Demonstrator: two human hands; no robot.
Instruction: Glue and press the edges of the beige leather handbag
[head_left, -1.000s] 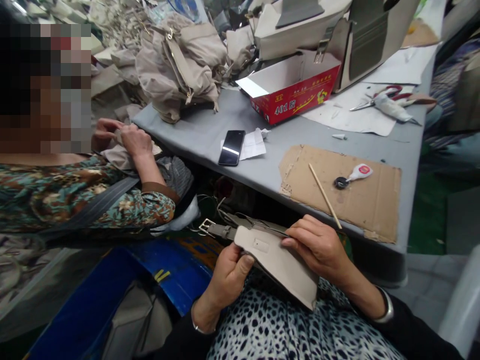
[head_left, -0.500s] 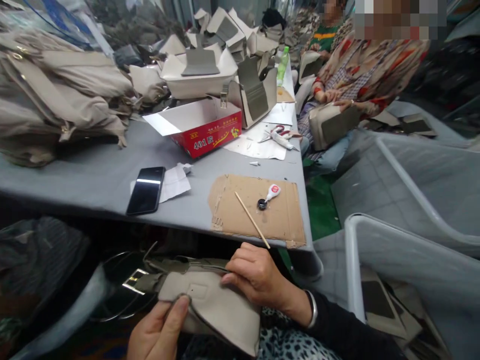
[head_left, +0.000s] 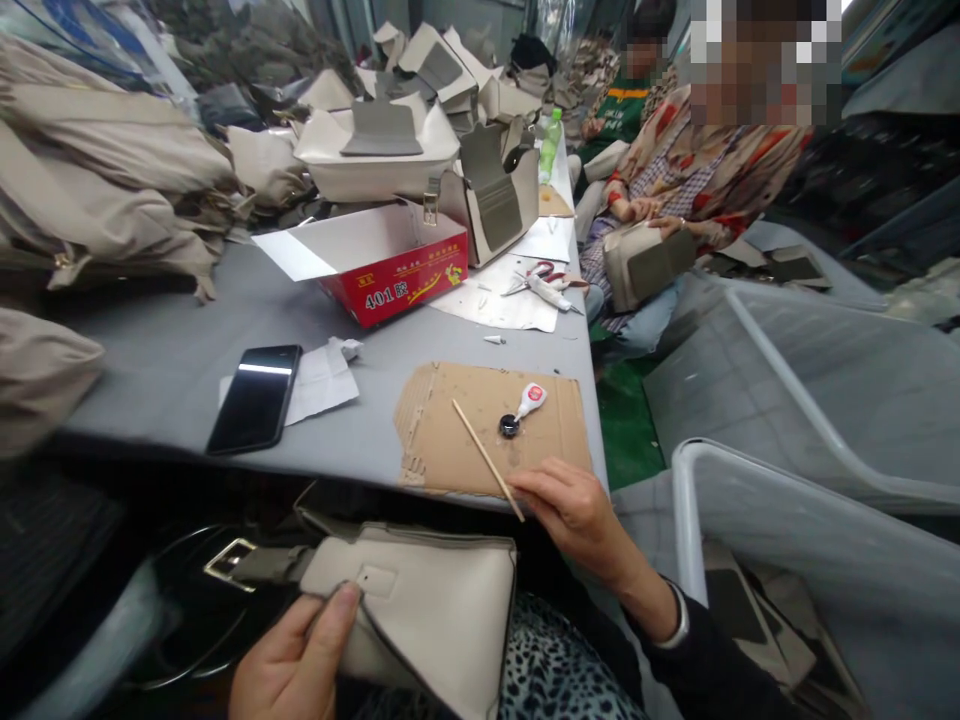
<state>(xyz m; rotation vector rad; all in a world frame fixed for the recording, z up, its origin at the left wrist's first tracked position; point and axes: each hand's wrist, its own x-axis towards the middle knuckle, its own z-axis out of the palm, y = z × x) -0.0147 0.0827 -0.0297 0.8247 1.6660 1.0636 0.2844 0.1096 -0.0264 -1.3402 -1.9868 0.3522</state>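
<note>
A beige bag piece (head_left: 435, 610) with a dark strap and a metal buckle (head_left: 229, 560) lies across my lap. My left hand (head_left: 300, 665) grips its near left corner, thumb pressed on top. My right hand (head_left: 577, 515) is off the bag at the table's front edge, fingers stretched toward the near end of a thin wooden stick (head_left: 484, 455); I see no closed grip on it. The stick lies on a sheet of cardboard (head_left: 442, 470) beside a small glue bottle (head_left: 531, 398) and its black cap (head_left: 508, 427).
On the grey table (head_left: 172, 350) lie a black phone (head_left: 255, 398) on paper, a red 401 box (head_left: 397, 280), scissors (head_left: 540, 275) and heaps of beige bags (head_left: 97, 200). A person (head_left: 697, 170) sits at the right holding a bag. A white bin (head_left: 750, 480) stands close on my right.
My right hand has left the bag piece and moved up to the stick at the table edge. My left hand keeps hold of the bag. The camera swung slightly left.
</note>
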